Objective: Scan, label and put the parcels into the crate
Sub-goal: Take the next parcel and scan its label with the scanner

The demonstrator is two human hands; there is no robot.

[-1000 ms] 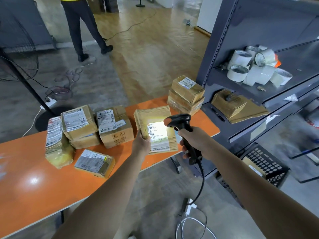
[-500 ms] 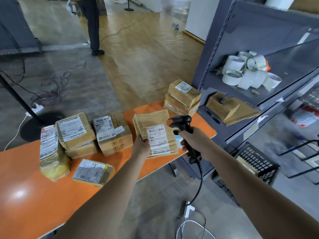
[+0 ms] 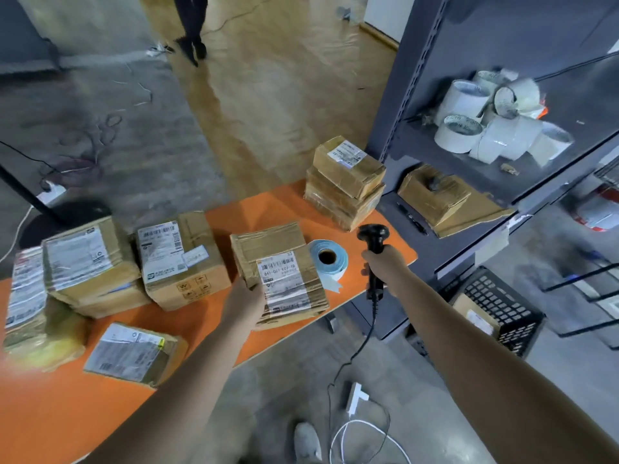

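Parcel [image 3: 278, 272] at near edge of table [image 3: 50, 413], left hand [image 3: 243, 298] gripping its left side alone; likely tips off if that hold slackens. Right hand [image 3: 385, 262] wrapped round scanner [image 3: 373, 237], cable hanging past the edge: snag risk. Label roll [image 3: 327, 259] just beside parcel; open floor toward crate [image 3: 502, 306].

White tape rolls [image 3: 495, 128] crowd the grey shelf [image 3: 586, 102] above torn cardboard [image 3: 469, 212], with a person [image 3: 191, 25] beyond.

Orange tabletop [image 3: 50, 413]; brown cardboard parcels [image 3: 182, 259] with white barcoded labels; pale blue label roll [image 3: 328, 259]; black scanner [image 3: 373, 239]; black lattice crate [image 3: 502, 306]; white tape rolls [image 3: 459, 132].
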